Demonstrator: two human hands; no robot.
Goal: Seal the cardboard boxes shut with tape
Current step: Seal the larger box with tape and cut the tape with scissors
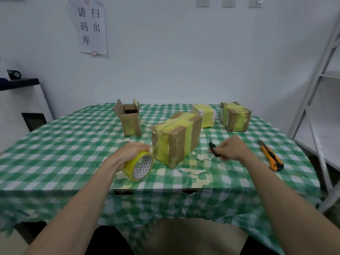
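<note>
A large cardboard box (175, 137), closed and wrapped in yellow tape, stands in the middle of the table. My left hand (131, 150) grips a roll of yellow tape (139, 165) just left of that box, the roll resting on the cloth. To the right of the box, my right hand (231, 149) holds a black-handled cutter (213, 149) whose thin blade points away toward the back. A small box (128, 119) with open flaps stands at the back left. Two taped boxes (204, 115) (235, 116) sit at the back right.
The table wears a green-and-white checked cloth (64, 144) with bits of torn tape near the front edge. An orange utility knife (271, 156) lies at the right. A white metal shelf frame (320, 89) stands right of the table, a cabinet (24, 103) at the left.
</note>
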